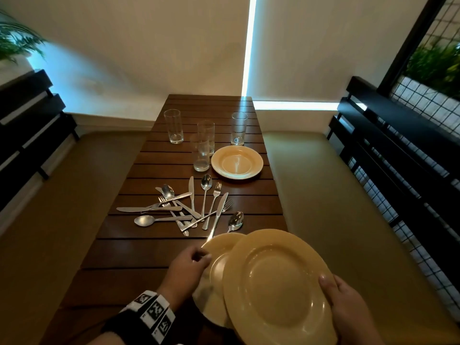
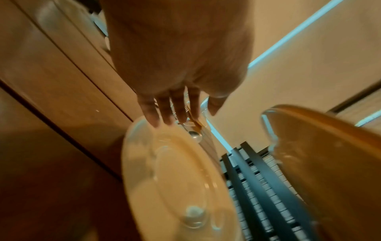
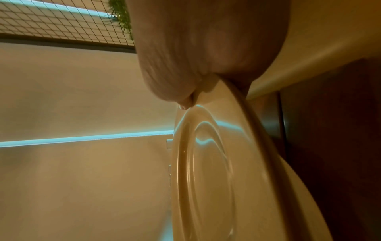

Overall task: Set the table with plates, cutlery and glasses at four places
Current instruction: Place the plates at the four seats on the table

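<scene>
My right hand [image 1: 332, 288] grips a yellow plate [image 1: 276, 282] by its near right rim, thumb on top, and holds it tilted above the table; the thumb [image 3: 186, 104] shows on the rim of that plate [image 3: 206, 179]. Partly under it, to the left, is a second yellow plate [image 1: 215, 268]. I cannot tell whether it lies on the table. My left hand [image 1: 204, 256] has its fingertips [image 2: 156, 120] on the far rim of this plate [image 2: 175, 179], thumb clear of it. A third plate [image 1: 237, 162] lies at the far right. Cutlery [image 1: 184, 207] is piled mid-table.
The slatted wooden table [image 1: 129, 257] runs away from me. Several tall glasses stand at its far end, one [image 1: 173, 126] at the left, one [image 1: 239, 128] at the right, one [image 1: 201, 155] beside the far plate. Padded benches [image 1: 336, 207] with black slatted backs flank both sides.
</scene>
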Motion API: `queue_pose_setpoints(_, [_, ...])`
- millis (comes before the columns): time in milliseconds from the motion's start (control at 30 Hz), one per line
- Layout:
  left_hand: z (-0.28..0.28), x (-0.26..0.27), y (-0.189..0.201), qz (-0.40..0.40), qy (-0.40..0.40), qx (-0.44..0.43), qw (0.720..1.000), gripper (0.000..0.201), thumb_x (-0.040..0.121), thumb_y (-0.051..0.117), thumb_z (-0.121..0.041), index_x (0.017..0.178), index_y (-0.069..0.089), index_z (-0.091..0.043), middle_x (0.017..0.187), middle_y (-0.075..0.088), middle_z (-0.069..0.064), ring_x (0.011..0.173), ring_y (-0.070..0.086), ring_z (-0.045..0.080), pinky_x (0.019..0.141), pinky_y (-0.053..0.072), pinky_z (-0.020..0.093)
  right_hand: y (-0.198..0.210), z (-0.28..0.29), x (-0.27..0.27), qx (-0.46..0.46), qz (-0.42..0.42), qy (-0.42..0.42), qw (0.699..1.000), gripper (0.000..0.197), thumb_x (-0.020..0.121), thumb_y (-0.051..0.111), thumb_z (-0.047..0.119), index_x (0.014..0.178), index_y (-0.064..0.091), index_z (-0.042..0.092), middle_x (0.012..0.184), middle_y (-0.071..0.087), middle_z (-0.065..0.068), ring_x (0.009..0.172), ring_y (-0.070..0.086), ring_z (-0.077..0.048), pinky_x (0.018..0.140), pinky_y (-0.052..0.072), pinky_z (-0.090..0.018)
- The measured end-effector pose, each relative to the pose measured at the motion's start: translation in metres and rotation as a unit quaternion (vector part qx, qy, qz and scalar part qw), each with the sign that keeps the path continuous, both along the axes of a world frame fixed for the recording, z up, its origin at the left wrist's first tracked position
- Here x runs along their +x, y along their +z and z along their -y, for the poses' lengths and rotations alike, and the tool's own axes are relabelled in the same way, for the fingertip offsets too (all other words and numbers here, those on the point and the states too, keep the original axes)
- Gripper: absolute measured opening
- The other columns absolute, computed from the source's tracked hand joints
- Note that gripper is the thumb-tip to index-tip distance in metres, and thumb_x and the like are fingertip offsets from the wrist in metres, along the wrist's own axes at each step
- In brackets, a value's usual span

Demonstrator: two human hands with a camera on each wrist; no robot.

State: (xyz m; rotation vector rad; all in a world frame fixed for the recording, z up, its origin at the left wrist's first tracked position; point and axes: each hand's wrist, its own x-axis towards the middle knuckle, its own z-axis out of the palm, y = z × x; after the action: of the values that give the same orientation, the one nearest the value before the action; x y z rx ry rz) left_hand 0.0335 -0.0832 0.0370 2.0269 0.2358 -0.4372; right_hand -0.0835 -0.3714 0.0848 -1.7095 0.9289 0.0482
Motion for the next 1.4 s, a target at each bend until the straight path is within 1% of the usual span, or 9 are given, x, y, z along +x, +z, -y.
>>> queue_pose_setpoints(133, [-0.013, 0.012, -0.034, -0.039, 0.014, 0.172, 0.984, 0.056, 0.077, 0.084, -0.048, 0.115, 0.059, -0.015, 0.114, 0.061, 0.003, 0.098, 0.062, 0.018, 0.08, 0.049, 0.031, -0.006, 0.022, -0.013, -0.027, -0.014, -0.005, 1.0, 0.038, 0.1, 0.055, 0.036, 0.123, 0.068, 0.01, 0.11, 0.07, -0.015, 0.101, 0.062, -0.031, 0.086, 0.04, -0.038])
queue_pose_setpoints(333, [-0.008, 0.004, -0.037, -0.089, -0.008, 0.225, 0.97, 0.036, 0.075, 0.078, -0.045, 0.094, 0.064, -0.018, 0.094, 0.07, 0.0, 0.085, 0.067, 0.016, 0.081, 0.058, 0.035, -0.009, 0.051, -0.017, -0.021, -0.037, 0.004, 0.999, 0.048, 0.1, 0.051, 0.041, 0.135, 0.061, 0.01, 0.11, 0.06, -0.007, 0.102, 0.053, -0.023, 0.091, 0.032, -0.031])
queue_pose_setpoints(433, [-0.002, -0.005, -0.027, -0.06, 0.026, 0.145, 0.987, 0.021, 0.086, 0.074, -0.032, 0.092, 0.063, -0.015, 0.092, 0.07, 0.005, 0.084, 0.066, 0.02, 0.081, 0.058, 0.04, -0.016, 0.063, -0.016, -0.036, -0.043, 0.018, 0.998, 0.051, 0.098, 0.049, 0.05, 0.131, 0.065, 0.015, 0.123, 0.068, -0.012, 0.113, 0.06, -0.03, 0.103, 0.04, -0.04])
queue_pose_setpoints(567, [0.01, -0.028, -0.004, -0.031, 0.045, -0.029, 0.998, 0.012, 0.097, 0.068, -0.026, 0.103, 0.062, -0.017, 0.101, 0.074, 0.01, 0.087, 0.074, 0.027, 0.071, 0.063, 0.044, -0.016, 0.073, -0.011, -0.015, -0.024, 0.028, 0.999, 0.04, 0.101, 0.048, 0.042, 0.125, 0.066, 0.015, 0.115, 0.067, -0.011, 0.104, 0.057, -0.025, 0.091, 0.037, -0.035])
queue_pose_setpoints(733, [0.039, -0.056, 0.036, -0.029, 0.061, -0.172, 0.983, 0.012, 0.102, 0.057, -0.027, 0.111, 0.064, -0.021, 0.109, 0.073, 0.012, 0.093, 0.073, 0.033, 0.066, 0.063, 0.045, -0.03, 0.07, -0.01, 0.05, 0.03, -0.004, 0.998, 0.03, 0.098, 0.056, 0.046, 0.106, 0.076, 0.025, 0.105, 0.078, -0.008, 0.102, 0.07, -0.033, 0.098, 0.051, -0.058])
queue_pose_setpoints(900, [0.067, -0.076, 0.066, -0.071, 0.08, -0.319, 0.942, 0.025, 0.106, 0.048, -0.024, 0.112, 0.07, -0.015, 0.103, 0.074, 0.024, 0.08, 0.069, 0.036, 0.06, 0.059, 0.043, -0.031, 0.058, -0.006, 0.108, 0.058, -0.028, 0.992, 0.025, 0.098, 0.058, 0.042, 0.093, 0.077, 0.026, 0.093, 0.08, -0.006, 0.095, 0.073, -0.035, 0.091, 0.055, -0.061])
queue_pose_setpoints(1133, [0.072, -0.079, 0.067, -0.107, 0.062, -0.401, 0.908, 0.029, 0.104, 0.05, -0.022, 0.117, 0.075, -0.016, 0.096, 0.07, 0.023, 0.072, 0.067, 0.032, 0.063, 0.058, 0.043, -0.016, 0.047, -0.005, 0.11, 0.087, -0.053, 0.989, 0.021, 0.099, 0.059, 0.035, 0.116, 0.055, 0.023, 0.107, 0.067, -0.01, 0.097, 0.065, -0.033, 0.089, 0.056, -0.055])
queue_pose_setpoints(1300, [0.069, -0.071, 0.052, -0.16, 0.023, -0.388, 0.907, 0.036, 0.092, 0.058, -0.027, 0.122, 0.074, -0.013, 0.104, 0.062, 0.029, 0.085, 0.06, 0.036, 0.076, 0.049, 0.045, -0.019, 0.05, -0.011, 0.162, 0.054, -0.051, 0.984, 0.012, 0.099, 0.061, 0.029, 0.099, 0.069, 0.021, 0.1, 0.075, -0.018, 0.096, 0.07, -0.042, 0.088, 0.056, -0.064])
queue_pose_setpoints(1400, [0.068, -0.052, 0.043, -0.179, 0.012, -0.332, 0.926, 0.031, 0.099, 0.058, -0.03, 0.112, 0.077, -0.009, 0.107, 0.071, 0.028, 0.094, 0.065, 0.038, 0.081, 0.052, 0.048, -0.021, 0.052, -0.012, 0.099, 0.053, -0.033, 0.993, 0.017, 0.098, 0.06, 0.031, 0.101, 0.07, 0.018, 0.094, 0.076, -0.013, 0.09, 0.07, -0.036, 0.08, 0.057, -0.053])
